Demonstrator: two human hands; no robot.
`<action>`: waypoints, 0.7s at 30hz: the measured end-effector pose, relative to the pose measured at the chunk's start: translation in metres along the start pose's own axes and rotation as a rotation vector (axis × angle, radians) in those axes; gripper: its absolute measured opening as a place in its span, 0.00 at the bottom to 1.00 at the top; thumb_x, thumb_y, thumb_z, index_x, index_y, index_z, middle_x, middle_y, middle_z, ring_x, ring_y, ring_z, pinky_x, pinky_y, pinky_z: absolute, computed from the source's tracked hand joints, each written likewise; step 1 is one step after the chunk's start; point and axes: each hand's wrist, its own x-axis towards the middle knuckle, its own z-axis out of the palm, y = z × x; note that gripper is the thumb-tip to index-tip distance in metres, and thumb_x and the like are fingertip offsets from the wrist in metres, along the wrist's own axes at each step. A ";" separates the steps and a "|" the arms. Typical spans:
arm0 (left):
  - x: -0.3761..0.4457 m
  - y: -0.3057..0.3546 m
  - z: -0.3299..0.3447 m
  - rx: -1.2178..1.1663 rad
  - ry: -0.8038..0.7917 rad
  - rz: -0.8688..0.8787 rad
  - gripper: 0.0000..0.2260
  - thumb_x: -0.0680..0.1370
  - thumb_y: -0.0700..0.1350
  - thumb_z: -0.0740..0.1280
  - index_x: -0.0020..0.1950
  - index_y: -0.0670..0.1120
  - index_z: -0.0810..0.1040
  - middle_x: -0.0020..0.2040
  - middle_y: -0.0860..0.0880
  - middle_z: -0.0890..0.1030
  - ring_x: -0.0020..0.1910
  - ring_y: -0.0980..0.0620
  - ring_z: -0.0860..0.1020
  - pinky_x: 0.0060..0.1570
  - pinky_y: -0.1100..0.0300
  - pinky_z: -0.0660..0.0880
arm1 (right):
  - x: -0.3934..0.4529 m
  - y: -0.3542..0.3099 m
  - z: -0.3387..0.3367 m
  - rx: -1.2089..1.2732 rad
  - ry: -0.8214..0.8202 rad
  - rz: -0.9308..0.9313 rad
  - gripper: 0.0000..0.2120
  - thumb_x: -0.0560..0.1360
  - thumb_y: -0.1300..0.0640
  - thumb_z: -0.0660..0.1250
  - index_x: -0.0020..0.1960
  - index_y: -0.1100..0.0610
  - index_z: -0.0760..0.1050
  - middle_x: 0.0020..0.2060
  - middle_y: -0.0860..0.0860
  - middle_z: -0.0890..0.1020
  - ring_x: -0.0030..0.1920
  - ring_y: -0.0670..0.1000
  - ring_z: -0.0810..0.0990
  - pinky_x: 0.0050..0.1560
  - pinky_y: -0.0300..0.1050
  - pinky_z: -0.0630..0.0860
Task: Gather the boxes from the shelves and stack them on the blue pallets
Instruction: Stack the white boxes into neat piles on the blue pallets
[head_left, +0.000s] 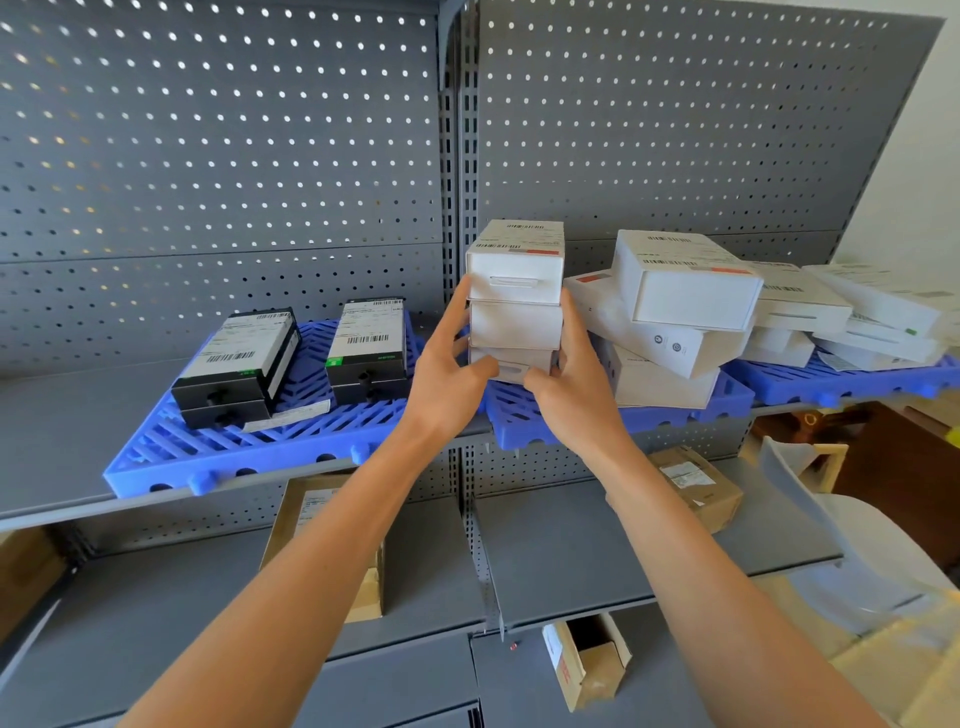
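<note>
With stack three high and liable to topple, left hand (451, 364) and right hand (566, 375) clamp white box stack (515, 304) from both sides, steadying it on middle blue pallet (524, 421).

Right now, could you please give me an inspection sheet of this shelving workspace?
Surface: grey metal shelf carrying blue pallets, perforated back panel behind.
Job's things: stack of three white boxes at the middle pallet's front; two black box stacks on the left pallet; white boxes piled unevenly to the right, some tilted.
Clutter: brown cardboard boxes on the lower shelves, one open carton near the bottom.
Grips: left hand and right hand hold the three-box stack from both sides, thumbs at the bottom box's front.
Cables: nothing seen.
Surroundings: white wall at right; pale objects at lower right, unclear.
</note>
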 end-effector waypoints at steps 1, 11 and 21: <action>-0.002 0.001 0.001 0.000 0.004 0.004 0.42 0.73 0.32 0.64 0.79 0.65 0.57 0.70 0.54 0.77 0.66 0.50 0.77 0.61 0.47 0.79 | 0.000 0.000 -0.002 0.001 -0.007 0.012 0.45 0.71 0.71 0.61 0.80 0.41 0.53 0.60 0.31 0.74 0.60 0.34 0.75 0.51 0.31 0.76; -0.010 0.013 0.003 -0.051 0.034 0.029 0.40 0.72 0.33 0.62 0.80 0.60 0.59 0.69 0.52 0.77 0.64 0.51 0.79 0.58 0.52 0.80 | -0.002 -0.010 -0.014 0.048 -0.071 0.034 0.46 0.65 0.67 0.61 0.76 0.35 0.57 0.66 0.41 0.77 0.68 0.46 0.74 0.66 0.57 0.75; -0.023 0.014 0.020 -0.062 0.077 0.063 0.38 0.73 0.31 0.64 0.78 0.60 0.62 0.71 0.54 0.75 0.67 0.53 0.76 0.57 0.51 0.81 | -0.008 -0.010 -0.028 0.072 -0.068 0.024 0.46 0.66 0.65 0.62 0.77 0.35 0.55 0.70 0.45 0.73 0.70 0.48 0.72 0.65 0.57 0.76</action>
